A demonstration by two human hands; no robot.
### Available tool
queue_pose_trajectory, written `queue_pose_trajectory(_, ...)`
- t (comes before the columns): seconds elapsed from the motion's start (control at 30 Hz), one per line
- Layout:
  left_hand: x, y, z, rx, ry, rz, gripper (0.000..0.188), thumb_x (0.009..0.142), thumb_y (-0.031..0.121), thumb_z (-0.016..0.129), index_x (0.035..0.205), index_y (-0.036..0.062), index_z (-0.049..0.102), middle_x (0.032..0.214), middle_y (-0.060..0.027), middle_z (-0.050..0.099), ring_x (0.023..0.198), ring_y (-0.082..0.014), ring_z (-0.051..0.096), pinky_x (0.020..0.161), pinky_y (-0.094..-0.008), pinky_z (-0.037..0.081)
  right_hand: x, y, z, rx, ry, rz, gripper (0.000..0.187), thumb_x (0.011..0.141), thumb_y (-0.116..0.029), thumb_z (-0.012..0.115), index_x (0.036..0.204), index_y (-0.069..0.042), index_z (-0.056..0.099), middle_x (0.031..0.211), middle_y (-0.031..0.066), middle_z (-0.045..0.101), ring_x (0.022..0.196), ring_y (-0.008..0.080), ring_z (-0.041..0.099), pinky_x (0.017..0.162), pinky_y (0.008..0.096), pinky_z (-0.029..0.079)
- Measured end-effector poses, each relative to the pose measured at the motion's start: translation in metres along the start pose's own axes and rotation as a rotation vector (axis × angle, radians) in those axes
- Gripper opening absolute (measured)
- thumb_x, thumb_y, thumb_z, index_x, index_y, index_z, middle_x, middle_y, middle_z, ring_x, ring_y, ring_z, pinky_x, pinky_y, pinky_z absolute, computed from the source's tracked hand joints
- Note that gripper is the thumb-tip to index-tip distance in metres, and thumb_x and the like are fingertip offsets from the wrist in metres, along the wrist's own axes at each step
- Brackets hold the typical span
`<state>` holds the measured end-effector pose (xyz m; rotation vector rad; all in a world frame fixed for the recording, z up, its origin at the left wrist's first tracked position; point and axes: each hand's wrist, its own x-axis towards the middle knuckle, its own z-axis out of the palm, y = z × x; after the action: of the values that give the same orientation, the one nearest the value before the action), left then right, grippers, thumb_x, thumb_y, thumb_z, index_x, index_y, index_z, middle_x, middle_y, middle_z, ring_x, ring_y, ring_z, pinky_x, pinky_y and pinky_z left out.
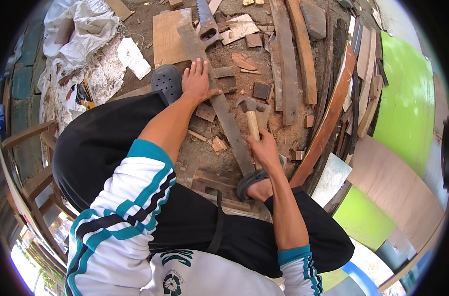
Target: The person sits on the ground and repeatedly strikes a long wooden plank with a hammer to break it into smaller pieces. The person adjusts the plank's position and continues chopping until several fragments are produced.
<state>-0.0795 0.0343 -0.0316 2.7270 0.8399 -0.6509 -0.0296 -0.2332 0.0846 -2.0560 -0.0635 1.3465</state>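
My left hand [197, 83] lies with its fingers stretched forward and its thumb out to the right, pressed against a long narrow wooden plank [229, 126]. The plank runs slantwise from the far middle down toward my right foot. Wrapped round the wooden handle of a claw hammer [252, 123], my right hand [264, 149] is closed to the right of the plank. The hammer's metal head points away from me, near a small wood block [261, 91]. Beyond my left hand, a wide brown board [171, 37] lies beside the plank's far part.
A handsaw [208, 27] lies at the far middle. Long boards [283, 59] and an orange-brown strip [328, 118] stretch along the right, before green sheets [402, 98]. Offcuts scatter over the dirt. A white sack [84, 29] is far left, a wooden frame [34, 182] nearer.
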Motion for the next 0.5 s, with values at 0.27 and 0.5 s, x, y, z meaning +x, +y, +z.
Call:
queue_pose_trajectory(0.27,-0.004,-0.003,-0.007,-0.007,-0.095,0.028,0.13,0.064,0.067,0.079,0.158,0.0087,0.01,0.164,-0.017,0.011,0.151,-0.0308,0.014,0.121,-0.0526,0.012,0.037,-0.058,-0.001,0.152,-0.178,-0.094,0.053,0.102,-0.022,0.05,0.15,-0.007,0.034,0.08,0.0071,0.059,0.049,0.0136,0.053,0.043,0.0305,0.044)
queue_pose_trajectory(0.5,-0.006,-0.006,-0.006,-0.048,-0.06,0.036,0.129,0.064,0.064,0.08,0.158,0.0092,0.01,0.164,-0.0158,0.01,0.152,-0.0302,0.012,0.12,-0.0569,0.011,0.031,-0.08,-0.009,-0.34,-0.282,0.156,0.047,0.104,-0.026,0.045,0.146,-0.005,0.04,0.073,0.0026,0.048,0.046,0.0126,0.048,0.039,0.0306,0.041)
